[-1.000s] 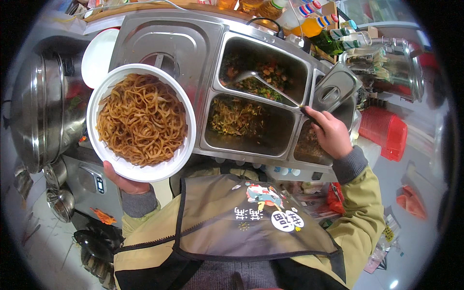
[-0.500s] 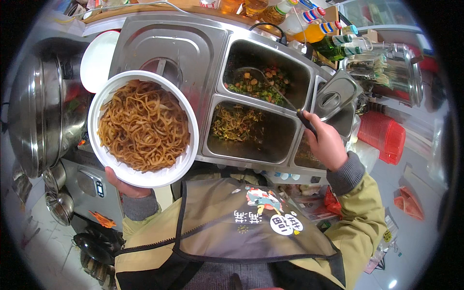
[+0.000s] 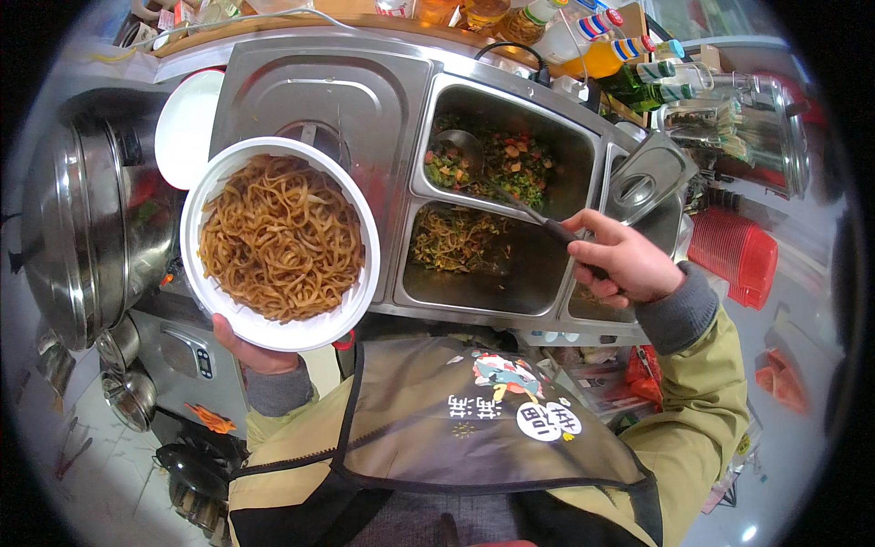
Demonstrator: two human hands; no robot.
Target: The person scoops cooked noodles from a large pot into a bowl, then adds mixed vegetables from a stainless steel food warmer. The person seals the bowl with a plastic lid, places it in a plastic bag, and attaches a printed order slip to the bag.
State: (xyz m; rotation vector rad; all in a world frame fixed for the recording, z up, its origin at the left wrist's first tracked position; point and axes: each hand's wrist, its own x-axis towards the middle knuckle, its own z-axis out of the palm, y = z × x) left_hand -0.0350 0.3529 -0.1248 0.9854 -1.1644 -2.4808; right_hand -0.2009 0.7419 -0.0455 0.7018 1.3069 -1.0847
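Your left hand (image 3: 257,354) grips a white round bowl (image 3: 264,336) from below and beside its near edge, with only the thumb side showing; how your other fingers sit beneath it you cannot tell from the head view. Your right hand (image 3: 629,260) is closed around the black handle (image 3: 560,234) of a metal ladle (image 3: 461,148), whose scoop rests among diced vegetables (image 3: 518,166) at the left of the far steel pan (image 3: 574,137).

The bowl hangs on your left, over the front of the steel lid (image 3: 319,87), filled nearly to the rim with brown noodles (image 3: 283,239). It likely feels fairly heavy, and its thin-looking wall (plastic or foam, by the look of it) probably flexes when pinched, so a broad palm under the base suits it better than fingertips on the rim. The noodles look soft and oily, apt to slide if you tip them. The ladle seems stiff and light, best held well back on its handle.

Compared with half a second ago, your right hand sits farther forward, the handle lies flatter and the scoop shows more clearly, nearer the pan's left wall. Your left hand keeps the same hold on the bowl, and the whole view shifts slightly.
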